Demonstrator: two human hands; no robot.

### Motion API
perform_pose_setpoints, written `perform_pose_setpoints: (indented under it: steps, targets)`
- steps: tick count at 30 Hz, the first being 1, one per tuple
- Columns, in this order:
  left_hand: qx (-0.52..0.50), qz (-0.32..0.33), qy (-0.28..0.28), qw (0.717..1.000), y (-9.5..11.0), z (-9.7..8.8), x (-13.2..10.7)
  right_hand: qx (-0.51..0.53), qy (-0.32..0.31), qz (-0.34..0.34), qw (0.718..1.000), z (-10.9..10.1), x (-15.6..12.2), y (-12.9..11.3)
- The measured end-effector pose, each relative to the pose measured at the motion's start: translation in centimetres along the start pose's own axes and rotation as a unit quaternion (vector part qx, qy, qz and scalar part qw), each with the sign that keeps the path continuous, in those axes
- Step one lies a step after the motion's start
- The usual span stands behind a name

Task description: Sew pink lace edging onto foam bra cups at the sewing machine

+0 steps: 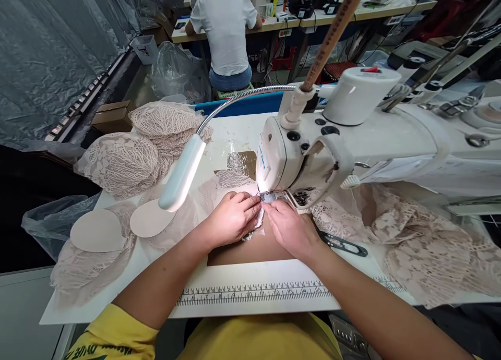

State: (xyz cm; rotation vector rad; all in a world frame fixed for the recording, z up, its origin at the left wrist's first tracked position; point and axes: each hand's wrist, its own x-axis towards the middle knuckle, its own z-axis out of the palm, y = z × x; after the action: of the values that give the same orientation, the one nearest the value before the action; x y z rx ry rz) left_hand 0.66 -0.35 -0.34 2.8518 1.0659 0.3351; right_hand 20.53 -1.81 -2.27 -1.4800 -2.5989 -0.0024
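Observation:
Beige lace fabric (235, 179) lies under the head of a white sewing machine (270, 154), its edge at the presser foot (267, 197). My left hand (237, 216) rests to the left of the foot, fingers bent together on the lace and a strip of it showing below them. Close to the foot on the right, my right hand (291, 227) pinches the fabric edge between thumb and finger; the fingertips partly hide it. A lit lamp (182, 175) on a bendable neck hangs left of the machine head.
Stacks of lace cups (119, 162) sit at the back left. Two smooth beige pads (97, 230) lie on lace at the left. More lace (426, 240) is heaped at the right, near a dark slotted metal piece (344, 243). A ruler (250, 295) runs along the front edge. A person (227, 31) sits ahead.

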Motion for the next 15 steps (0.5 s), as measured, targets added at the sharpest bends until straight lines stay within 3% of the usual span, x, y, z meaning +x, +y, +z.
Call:
perform_pose_setpoints:
  steps: [9, 15]
  targets:
    - [-0.016, -0.015, 0.021, 1.000, -0.04, 0.00, -0.01, 0.016, 0.014, 0.004, 1.000, -0.02, -0.07, 0.07]
    - [-0.084, 0.006, 0.014, 0.996, -0.48, -0.69, -0.40, 0.089, 0.052, 0.001, 0.995, -0.03, -0.25, 0.63]
